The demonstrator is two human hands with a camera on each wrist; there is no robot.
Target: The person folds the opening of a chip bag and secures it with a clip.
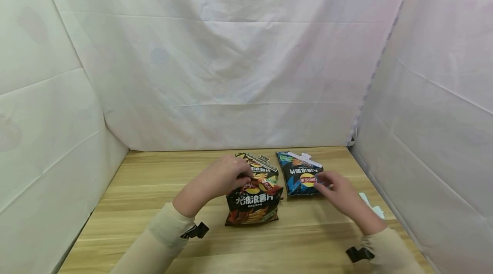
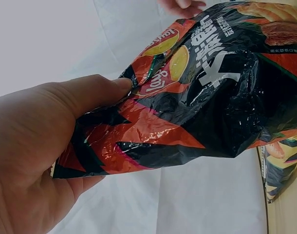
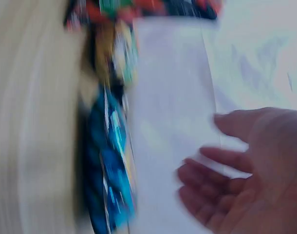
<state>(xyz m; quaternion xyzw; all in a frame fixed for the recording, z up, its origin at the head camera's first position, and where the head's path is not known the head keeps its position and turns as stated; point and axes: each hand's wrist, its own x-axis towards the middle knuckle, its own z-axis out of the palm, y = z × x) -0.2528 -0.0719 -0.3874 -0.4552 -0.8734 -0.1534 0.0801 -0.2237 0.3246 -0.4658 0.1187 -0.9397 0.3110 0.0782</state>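
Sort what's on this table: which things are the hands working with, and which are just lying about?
In hand:
- red-and-black chip bag, gripped near its top by the left hand
- blue chip bag, with the open right hand beside its near edge

Lying about:
- white scrap at the right edge of the wooden table

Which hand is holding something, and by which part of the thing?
The left hand pinches the red-black chip bag at its upper left edge. The right hand holds nothing; it is beside the blue chip bag.
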